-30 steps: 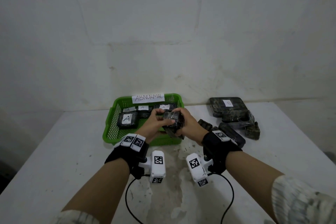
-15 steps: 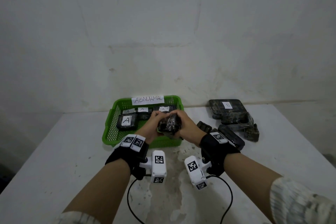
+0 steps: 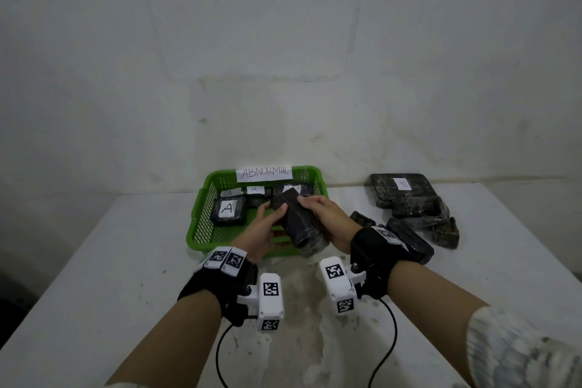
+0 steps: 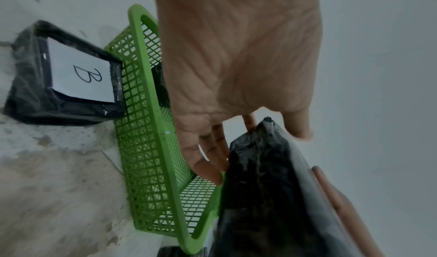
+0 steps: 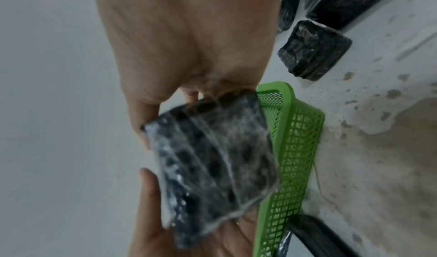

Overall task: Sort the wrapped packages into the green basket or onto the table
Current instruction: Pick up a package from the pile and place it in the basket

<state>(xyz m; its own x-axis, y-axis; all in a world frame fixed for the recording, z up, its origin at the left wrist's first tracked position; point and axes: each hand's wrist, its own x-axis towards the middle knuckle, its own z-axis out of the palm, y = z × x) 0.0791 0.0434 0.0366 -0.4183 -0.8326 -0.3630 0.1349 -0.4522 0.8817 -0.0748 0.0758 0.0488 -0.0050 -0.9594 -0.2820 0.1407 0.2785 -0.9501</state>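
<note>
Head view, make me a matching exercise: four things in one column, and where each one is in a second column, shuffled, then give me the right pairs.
Things:
1. Held package
2. Package marked A
3. Package marked B
4. ABNORMAL label

Places:
a. On the table, right of the basket, by the wall
b. On the basket's far rim
c. Between the left hand and right hand, over the basket's near edge
d. Lying inside the basket, left part

Pairs: 1-c, 2-d, 3-a, 4-b
</note>
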